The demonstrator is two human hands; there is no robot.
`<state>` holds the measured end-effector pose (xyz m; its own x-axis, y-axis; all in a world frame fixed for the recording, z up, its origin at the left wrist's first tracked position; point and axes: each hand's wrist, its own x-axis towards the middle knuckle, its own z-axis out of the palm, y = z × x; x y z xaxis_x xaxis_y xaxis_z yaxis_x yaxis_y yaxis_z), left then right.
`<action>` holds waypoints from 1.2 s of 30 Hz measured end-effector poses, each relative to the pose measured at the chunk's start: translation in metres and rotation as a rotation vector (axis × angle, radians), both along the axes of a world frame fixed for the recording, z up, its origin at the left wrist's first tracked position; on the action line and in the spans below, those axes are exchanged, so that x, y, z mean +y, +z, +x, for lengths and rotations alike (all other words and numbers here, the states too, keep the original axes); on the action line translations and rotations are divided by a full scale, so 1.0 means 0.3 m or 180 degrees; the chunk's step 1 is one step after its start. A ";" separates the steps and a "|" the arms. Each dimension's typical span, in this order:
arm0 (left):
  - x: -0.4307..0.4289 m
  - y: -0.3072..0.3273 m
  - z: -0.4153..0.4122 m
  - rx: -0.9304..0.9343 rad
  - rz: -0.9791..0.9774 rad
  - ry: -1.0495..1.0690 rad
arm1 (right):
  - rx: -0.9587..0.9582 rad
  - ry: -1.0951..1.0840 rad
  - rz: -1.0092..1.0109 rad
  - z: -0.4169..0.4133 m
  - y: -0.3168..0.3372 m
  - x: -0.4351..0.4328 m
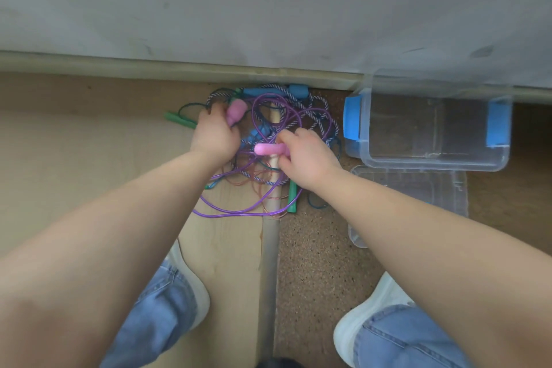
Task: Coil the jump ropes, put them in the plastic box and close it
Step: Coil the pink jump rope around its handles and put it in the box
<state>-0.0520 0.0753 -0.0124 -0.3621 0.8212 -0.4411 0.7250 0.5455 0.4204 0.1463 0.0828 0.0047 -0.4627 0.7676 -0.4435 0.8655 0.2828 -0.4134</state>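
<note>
A tangle of jump ropes lies on the floor by the wall. In it are a purple rope (227,212) with pink handles, a blue-and-white braided rope (324,119) with blue handles (297,90), and a dark green cord with green handles (179,120). My left hand (215,136) grips one pink handle (236,110). My right hand (304,155) grips the other pink handle (267,149). The clear plastic box (433,158) with blue latches stands open at the right of the heap. Its clear lid (418,188) lies flat on the floor in front of it.
A grey wall with a pale skirting board (149,69) runs behind the heap. A wooden strip (270,248) divides light board flooring on the left from cork flooring on the right. My white shoes (370,326) and jeans are at the bottom.
</note>
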 end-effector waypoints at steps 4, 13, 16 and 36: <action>-0.026 0.091 0.012 -0.0182 0.0069 0.0231 | 0.0472 -0.0790 -0.0016 0.039 0.099 -0.011; -0.113 0.399 0.067 -0.0598 0.0156 0.0476 | 0.1811 -0.2024 -0.1429 0.085 0.403 -0.094; -0.146 0.501 0.079 -0.0819 0.0235 0.0545 | 0.1871 -0.1948 -0.1193 0.103 0.490 -0.137; -0.333 1.124 0.280 -0.3370 -0.0015 0.0434 | 0.1385 -0.1259 -0.0112 0.134 1.053 -0.268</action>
